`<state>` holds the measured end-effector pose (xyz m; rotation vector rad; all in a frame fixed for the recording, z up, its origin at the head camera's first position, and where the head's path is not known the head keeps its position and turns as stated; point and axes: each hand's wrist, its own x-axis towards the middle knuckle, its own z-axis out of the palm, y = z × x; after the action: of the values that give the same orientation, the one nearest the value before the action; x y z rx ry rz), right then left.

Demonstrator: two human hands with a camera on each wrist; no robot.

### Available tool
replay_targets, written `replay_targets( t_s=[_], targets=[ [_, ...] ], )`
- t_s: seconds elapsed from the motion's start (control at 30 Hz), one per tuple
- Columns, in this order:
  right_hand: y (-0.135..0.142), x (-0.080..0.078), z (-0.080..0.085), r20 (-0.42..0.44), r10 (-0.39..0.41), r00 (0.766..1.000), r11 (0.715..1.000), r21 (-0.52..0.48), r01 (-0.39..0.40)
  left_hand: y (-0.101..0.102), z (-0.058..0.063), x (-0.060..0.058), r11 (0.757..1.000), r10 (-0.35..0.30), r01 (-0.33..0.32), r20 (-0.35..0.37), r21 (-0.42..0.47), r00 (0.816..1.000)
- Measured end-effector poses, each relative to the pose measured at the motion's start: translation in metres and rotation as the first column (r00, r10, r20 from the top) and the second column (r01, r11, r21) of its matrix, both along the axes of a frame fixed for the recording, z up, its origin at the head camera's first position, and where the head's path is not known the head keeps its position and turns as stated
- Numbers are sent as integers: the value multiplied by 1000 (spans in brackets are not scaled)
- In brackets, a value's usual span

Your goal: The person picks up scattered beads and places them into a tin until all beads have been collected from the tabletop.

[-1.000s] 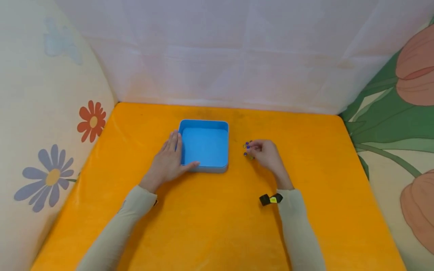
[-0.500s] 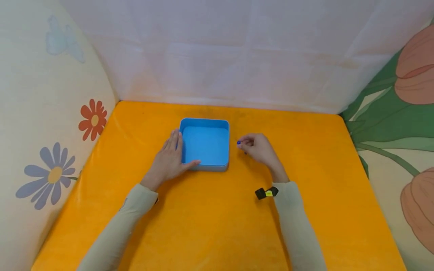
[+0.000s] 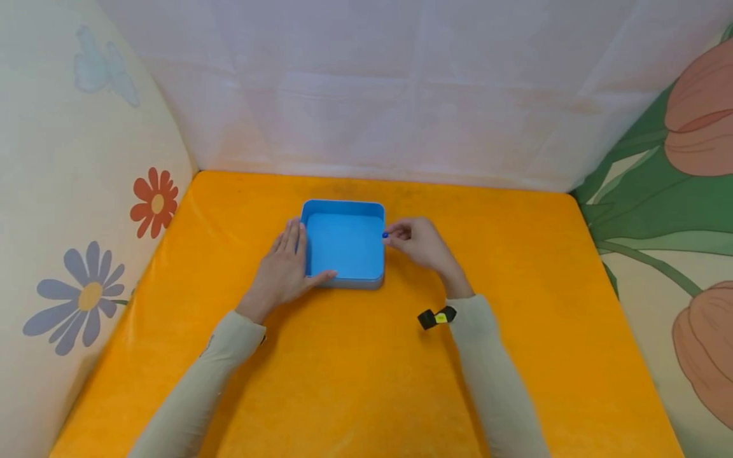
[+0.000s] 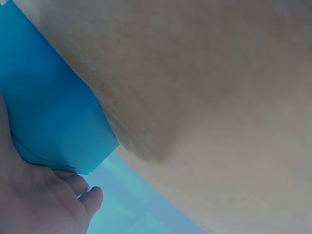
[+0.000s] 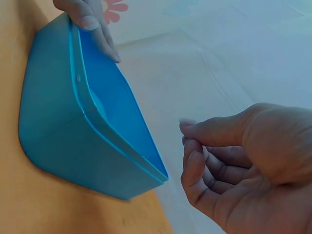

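A square light-blue box (image 3: 346,247) stands on the orange cloth, and nothing is seen inside it. My left hand (image 3: 277,273) rests against the box's left side with straight fingers, its thumb spread over the front rim. The right hand (image 3: 418,243) is just beyond the right wall, pinching a small blue marble (image 3: 385,235) between thumb and forefinger at rim height. In the right wrist view the right hand (image 5: 248,161) has its other fingers curled, and the marble is mostly hidden by the fingertips. The left wrist view shows the box wall (image 4: 53,97) close up.
The orange cloth (image 3: 343,369) covers the table around the box. A white cloth (image 3: 355,95) hangs behind it, with flower-patterned cloths (image 3: 86,296) at the sides. A black wrist camera (image 3: 427,319) sticks out from the right sleeve.
The right hand has lifted a blue marble from several on the cloth and moved left to the box's right rim. The other marbles are now out of sight. The left hand has stayed put.
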<state>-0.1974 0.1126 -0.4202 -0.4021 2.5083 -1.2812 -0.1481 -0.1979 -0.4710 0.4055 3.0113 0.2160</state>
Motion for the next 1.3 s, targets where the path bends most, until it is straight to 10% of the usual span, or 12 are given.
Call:
replay_targets(
  t_s=[1.3],
  targets=[
    [-55,-38,6,43,104,994,995,-14,-103,2,-3,2,1000,16,-16,12,12,1000]
  ],
)
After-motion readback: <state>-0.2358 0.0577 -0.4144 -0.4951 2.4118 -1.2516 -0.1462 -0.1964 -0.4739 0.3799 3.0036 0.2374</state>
